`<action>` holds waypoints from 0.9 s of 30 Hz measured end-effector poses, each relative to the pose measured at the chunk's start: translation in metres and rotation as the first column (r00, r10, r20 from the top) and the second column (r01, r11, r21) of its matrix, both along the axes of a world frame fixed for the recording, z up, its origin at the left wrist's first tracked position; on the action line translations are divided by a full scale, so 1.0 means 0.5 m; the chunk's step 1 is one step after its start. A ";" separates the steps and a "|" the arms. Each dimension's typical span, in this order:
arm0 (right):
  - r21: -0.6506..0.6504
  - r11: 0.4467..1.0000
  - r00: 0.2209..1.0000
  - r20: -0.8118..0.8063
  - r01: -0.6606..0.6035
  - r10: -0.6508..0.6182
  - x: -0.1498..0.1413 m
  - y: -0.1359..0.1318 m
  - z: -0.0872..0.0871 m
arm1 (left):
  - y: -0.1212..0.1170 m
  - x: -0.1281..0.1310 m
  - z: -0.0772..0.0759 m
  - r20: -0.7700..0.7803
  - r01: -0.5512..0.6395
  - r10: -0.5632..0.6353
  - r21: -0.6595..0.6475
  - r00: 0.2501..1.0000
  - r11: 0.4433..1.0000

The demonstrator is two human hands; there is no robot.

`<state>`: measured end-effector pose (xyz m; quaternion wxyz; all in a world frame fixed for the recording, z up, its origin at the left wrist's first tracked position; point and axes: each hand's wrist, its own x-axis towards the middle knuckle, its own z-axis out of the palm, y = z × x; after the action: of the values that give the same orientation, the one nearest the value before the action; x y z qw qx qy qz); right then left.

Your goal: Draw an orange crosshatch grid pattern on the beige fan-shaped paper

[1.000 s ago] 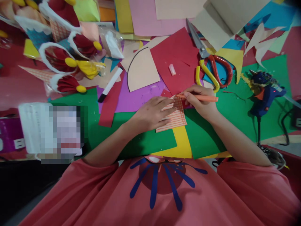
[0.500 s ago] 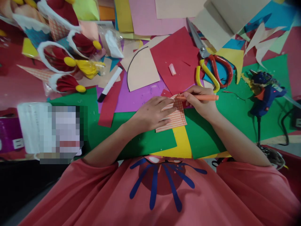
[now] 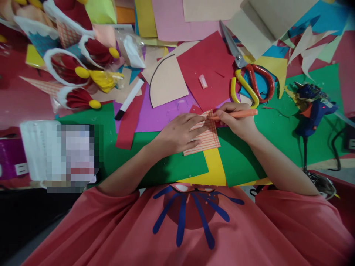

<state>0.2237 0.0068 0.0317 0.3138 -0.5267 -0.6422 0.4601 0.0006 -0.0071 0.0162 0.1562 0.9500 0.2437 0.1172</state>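
Right hand (image 3: 237, 119): grip closed on the pen (image 3: 244, 113), thumb and fingers together around the barrel. Pen is orange and tilted low; its blunt end projects past the right side of the hand, its tip points left and meets the upper right part of the paper (image 3: 206, 139).

Left hand (image 3: 180, 132): palm down, fingers apart and reaching right across the paper. Grip not clamped on anything; fingers lie over the left and upper parts of the sheet.

Paper: lies between the two hands, partly under the left fingers, just left of and below the right grip. Orange stripes run across it; crossing lines show along its right side and top.

Beneath and nearest the person: green sheet (image 3: 172, 168), with a yellow sheet (image 3: 217, 168) showing below the paper.

Beyond the hands: red sheet (image 3: 206, 61) with a small pink piece (image 3: 203, 81) on it; to its left, a cream piece (image 3: 169, 83) with a black curved edge, over a purple sheet (image 3: 155, 120). White marker (image 3: 131, 96) with a black end lies further left, across a red strip (image 3: 126, 135).

Right side: scissors (image 3: 239, 61), blades pointing away, red and yellow handles near the right hand. Blue glue gun (image 3: 314, 111) well apart, further right.

Far left: several decorated cones (image 3: 66, 68) with white rims and yellow ends, grouped on the surface (image 3: 12, 88).
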 end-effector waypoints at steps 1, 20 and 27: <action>-0.012 1.000 1.000 -0.011 0.001 -0.001 0.001 0.000 -0.001 | 0.000 0.000 0.000 0.006 0.003 -0.003 -0.001 1.000 1.000; 0.076 0.991 0.990 -0.094 0.111 -0.103 0.005 -0.005 -0.004 | 0.003 -0.002 -0.012 -0.015 -0.083 0.083 0.002 0.996 0.997; 0.091 0.995 0.999 -0.022 0.037 -0.035 0.002 -0.004 -0.010 | 0.007 -0.004 -0.011 -0.014 -0.105 0.105 -0.026 0.994 0.994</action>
<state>0.2249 0.0047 0.0268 0.3521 -0.5187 -0.6497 0.4299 -0.0014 -0.0035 0.0109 0.1609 0.9344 0.2958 0.1160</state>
